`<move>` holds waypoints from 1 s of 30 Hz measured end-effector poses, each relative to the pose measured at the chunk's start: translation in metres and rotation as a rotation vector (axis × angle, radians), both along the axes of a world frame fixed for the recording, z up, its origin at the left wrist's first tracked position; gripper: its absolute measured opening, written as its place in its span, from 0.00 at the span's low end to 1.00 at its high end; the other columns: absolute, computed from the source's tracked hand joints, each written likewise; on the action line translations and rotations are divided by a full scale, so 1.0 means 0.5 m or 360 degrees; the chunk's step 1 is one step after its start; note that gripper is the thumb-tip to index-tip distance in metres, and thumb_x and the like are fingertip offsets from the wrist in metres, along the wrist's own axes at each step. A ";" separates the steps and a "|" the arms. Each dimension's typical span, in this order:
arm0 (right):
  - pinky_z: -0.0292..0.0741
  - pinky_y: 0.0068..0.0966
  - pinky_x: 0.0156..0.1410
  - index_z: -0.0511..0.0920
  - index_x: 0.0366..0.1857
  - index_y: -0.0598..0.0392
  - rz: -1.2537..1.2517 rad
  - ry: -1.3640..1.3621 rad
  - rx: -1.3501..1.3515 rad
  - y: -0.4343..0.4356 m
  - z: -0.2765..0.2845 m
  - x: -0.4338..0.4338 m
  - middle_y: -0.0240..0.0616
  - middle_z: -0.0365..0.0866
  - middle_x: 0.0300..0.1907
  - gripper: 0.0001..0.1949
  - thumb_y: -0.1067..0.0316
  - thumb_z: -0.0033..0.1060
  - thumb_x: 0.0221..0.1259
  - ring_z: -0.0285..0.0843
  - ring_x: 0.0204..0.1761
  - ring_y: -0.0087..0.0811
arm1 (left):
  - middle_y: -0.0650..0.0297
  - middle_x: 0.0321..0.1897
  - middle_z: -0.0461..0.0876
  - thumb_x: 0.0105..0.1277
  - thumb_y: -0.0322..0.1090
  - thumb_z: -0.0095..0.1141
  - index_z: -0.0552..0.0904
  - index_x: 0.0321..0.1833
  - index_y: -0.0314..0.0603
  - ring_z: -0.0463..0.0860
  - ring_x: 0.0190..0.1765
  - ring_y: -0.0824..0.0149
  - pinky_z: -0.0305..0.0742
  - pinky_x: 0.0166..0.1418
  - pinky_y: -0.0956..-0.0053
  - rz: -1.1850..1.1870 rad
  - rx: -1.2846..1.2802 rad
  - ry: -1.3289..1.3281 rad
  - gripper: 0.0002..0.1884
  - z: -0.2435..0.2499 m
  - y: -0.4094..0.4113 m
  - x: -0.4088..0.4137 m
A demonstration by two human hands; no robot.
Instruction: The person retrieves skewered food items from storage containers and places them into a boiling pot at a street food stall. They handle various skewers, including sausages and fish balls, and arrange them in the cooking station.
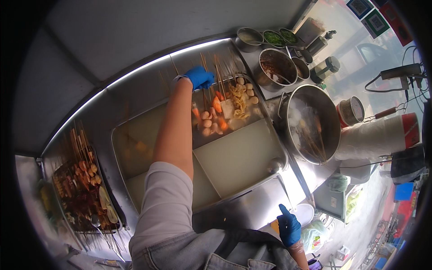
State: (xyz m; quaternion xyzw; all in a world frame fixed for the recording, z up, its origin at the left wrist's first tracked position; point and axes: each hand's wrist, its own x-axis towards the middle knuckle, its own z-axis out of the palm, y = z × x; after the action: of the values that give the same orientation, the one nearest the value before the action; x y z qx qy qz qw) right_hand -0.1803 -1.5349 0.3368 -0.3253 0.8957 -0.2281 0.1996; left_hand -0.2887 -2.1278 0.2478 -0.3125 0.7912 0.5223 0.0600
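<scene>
My left hand (pixel 199 78), in a blue glove, reaches over the far edge of a sectioned steel broth vat (pixel 217 192). Its fingers are closed around the upper sticks of bamboo skewers (pixel 203 60). Below it, the skewers' food stands in cloudy broth: pale balls (pixel 206 123), orange pieces (pixel 216 104), a square pale slice (pixel 227 108) and folded yellow strips (pixel 240 101). Near the vat's front right corner, my right hand (pixel 289 226), also blue-gloved, hangs beside my apron (pixel 233 249). One digit points up, the others are partly curled, and nothing shows in it.
Right of the vat stands a steaming steel pot (pixel 334 126) with skewers inside. Beyond it are a sauce pot (pixel 276 72), bowls of chopped greens (pixel 274 38) and stacked bowls (pixel 374 141). A tray of dark-sauced skewers (pixel 82 182) with a ladle (pixel 96 221) lies left.
</scene>
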 end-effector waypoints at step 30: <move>0.67 0.13 0.39 0.70 0.63 0.57 0.0294 -0.1025 -0.0885 0.078 -0.054 0.027 0.35 0.75 0.60 0.20 0.70 0.40 0.69 0.67 0.35 0.18 | 0.67 0.24 0.80 0.58 0.41 0.64 0.84 0.32 0.45 0.73 0.23 0.76 0.67 0.27 0.83 0.2302 0.0407 0.1709 0.08 0.217 0.332 0.932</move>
State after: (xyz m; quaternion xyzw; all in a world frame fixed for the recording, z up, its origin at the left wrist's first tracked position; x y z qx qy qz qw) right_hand -0.1668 -1.4960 0.3097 -0.3576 0.6595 -0.5316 0.3931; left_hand 0.1775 -1.9617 0.3564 -0.4383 0.2595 0.5917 -0.6249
